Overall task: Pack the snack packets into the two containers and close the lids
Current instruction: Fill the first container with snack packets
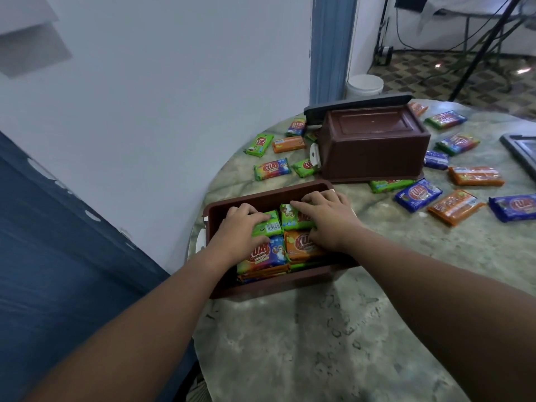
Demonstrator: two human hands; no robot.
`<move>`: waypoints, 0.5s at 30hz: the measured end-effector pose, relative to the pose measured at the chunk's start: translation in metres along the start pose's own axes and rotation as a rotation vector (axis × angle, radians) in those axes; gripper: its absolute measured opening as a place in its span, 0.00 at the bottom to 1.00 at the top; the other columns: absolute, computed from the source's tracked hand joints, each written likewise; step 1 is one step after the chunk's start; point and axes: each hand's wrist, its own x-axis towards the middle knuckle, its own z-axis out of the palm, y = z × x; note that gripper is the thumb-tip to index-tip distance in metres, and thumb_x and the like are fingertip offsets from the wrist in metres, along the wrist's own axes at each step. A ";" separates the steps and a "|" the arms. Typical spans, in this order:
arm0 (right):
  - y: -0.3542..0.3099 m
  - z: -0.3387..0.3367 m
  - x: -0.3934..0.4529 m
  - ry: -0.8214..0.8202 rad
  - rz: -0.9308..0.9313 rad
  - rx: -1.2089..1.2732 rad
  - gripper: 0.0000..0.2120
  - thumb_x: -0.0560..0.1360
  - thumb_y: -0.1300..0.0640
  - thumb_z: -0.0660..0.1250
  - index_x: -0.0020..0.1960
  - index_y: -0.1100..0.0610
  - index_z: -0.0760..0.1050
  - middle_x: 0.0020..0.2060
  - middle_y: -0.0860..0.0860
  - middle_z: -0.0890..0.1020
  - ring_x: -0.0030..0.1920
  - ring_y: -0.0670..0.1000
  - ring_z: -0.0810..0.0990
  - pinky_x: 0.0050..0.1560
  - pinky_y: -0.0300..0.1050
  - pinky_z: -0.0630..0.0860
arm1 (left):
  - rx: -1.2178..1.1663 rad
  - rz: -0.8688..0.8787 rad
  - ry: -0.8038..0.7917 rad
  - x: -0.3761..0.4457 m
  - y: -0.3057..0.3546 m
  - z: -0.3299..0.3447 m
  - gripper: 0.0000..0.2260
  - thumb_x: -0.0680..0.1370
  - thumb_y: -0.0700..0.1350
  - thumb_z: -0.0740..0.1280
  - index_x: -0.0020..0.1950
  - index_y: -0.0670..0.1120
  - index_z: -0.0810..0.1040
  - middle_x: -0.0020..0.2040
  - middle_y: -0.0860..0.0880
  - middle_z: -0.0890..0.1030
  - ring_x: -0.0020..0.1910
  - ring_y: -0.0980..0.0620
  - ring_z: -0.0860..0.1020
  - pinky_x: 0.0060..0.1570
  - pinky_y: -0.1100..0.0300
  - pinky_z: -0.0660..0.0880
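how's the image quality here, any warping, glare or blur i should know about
Head view: wide-angle warping bends the table edge and stretches both forearms near the bottom corners; light is soft and even, with faint shadows under the near container; bright glare spots sit on the tiled floor at top right; packet print in the container is fairly sharp, while the loose packets farther off look softer.

Both hands cover parts of the green packets (271,226) in the near brown container (261,285). Lower packet layers are hidden. A dark lid (522,149) is cut by the right edge.
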 end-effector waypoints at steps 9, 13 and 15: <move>0.004 0.007 0.004 0.005 -0.009 -0.025 0.29 0.80 0.47 0.63 0.78 0.33 0.58 0.75 0.46 0.65 0.74 0.56 0.60 0.76 0.55 0.52 | 0.013 -0.073 0.067 0.003 0.006 0.010 0.20 0.78 0.53 0.72 0.70 0.58 0.77 0.64 0.52 0.68 0.65 0.50 0.63 0.71 0.52 0.63; 0.001 0.006 0.003 0.003 -0.006 -0.023 0.28 0.80 0.45 0.62 0.78 0.34 0.59 0.75 0.46 0.66 0.74 0.56 0.61 0.76 0.55 0.52 | 0.022 -0.049 0.011 -0.003 0.008 0.008 0.24 0.79 0.54 0.71 0.75 0.58 0.72 0.67 0.50 0.67 0.68 0.49 0.62 0.72 0.50 0.64; 0.001 0.004 0.000 0.022 0.001 0.026 0.27 0.79 0.40 0.61 0.77 0.35 0.63 0.73 0.46 0.67 0.73 0.55 0.62 0.76 0.54 0.52 | 0.028 -0.020 0.018 -0.011 0.011 0.006 0.27 0.78 0.58 0.70 0.76 0.57 0.69 0.68 0.49 0.66 0.69 0.48 0.62 0.71 0.50 0.65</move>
